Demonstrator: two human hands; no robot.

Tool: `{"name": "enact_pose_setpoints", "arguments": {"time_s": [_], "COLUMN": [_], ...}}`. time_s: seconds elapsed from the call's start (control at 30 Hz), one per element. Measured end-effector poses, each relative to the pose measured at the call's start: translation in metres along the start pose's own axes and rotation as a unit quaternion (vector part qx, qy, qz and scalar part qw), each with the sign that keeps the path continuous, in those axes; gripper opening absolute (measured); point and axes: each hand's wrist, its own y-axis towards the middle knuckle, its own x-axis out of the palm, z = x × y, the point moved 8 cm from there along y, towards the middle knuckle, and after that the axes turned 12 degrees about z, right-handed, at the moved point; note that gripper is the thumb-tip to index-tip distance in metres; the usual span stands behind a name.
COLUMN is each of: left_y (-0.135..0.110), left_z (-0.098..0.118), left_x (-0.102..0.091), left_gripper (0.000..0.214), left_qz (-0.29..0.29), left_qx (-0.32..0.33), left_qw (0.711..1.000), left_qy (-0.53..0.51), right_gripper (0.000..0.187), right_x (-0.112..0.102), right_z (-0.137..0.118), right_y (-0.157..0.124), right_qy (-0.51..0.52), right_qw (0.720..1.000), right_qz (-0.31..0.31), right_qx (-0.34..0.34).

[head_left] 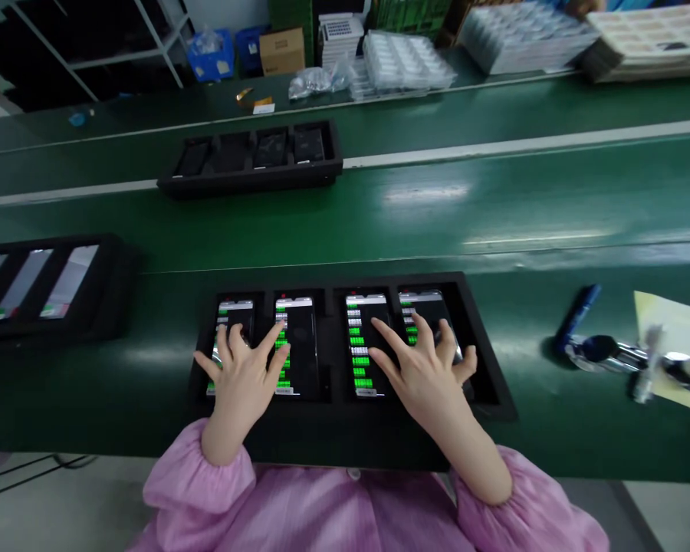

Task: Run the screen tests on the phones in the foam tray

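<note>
- Head view: a black tray (483,383) of four lit phones sits on the green desk (494,215) at six o'clock; the step looks like touch-testing the screens.
- Left hand (242,376), fingers spread, gripping nothing, rests on the two left phones (297,345); right hand (425,368), likewise spread, on the two right phones (363,337).
- The next move likely calls for light, accurate taps; a blue marker (578,314) lies at three o'clock.

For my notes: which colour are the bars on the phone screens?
Bright green bars with some white, on black phone screens; head view.
</note>
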Motion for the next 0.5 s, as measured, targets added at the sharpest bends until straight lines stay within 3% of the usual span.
{"name": "enact_pose_setpoints", "arguments": {"time_s": [0.13, 0.2, 0.27, 0.33, 0.4, 0.5], "left_y": [0.007, -0.004, -0.019, -0.033, -0.041, -0.048], "left_z": [-0.012, -0.029, -0.052, -0.077, -0.105, -0.139], "left_x": [-0.011, -0.031, -0.056, -0.064, -0.052, -0.016], "left_gripper": [0.046, 0.049, 0.052, 0.054, 0.056, 0.066], "left_qz": [0.012, 0.079, 0.182, 0.233, 0.220, 0.163], "left_qx": [-0.013, -0.022, -0.026, -0.037, -0.081, -0.161], "left_qw": [0.999, 0.993, 0.975, 0.959, 0.957, 0.953], "left_qy": [-0.039, -0.080, -0.126, -0.157, -0.171, -0.197], "right_gripper": [0.042, 0.039, 0.035, 0.033, 0.031, 0.028], "right_x": [-0.021, -0.046, -0.067, -0.072, -0.065, -0.049], "right_z": [0.019, 0.041, 0.065, 0.082, 0.088, 0.086], "right_y": [0.010, 0.004, -0.007, -0.018, -0.027, -0.035], "right_qy": [0.089, 0.154, 0.205, 0.235, 0.248, 0.244], "right_qw": [0.995, 0.981, 0.965, 0.958, 0.959, 0.961], "right_qz": [0.049, 0.114, 0.165, 0.166, 0.139, 0.126], "right_qx": [-0.014, -0.019, -0.012, -0.003, -0.004, -0.016]}}
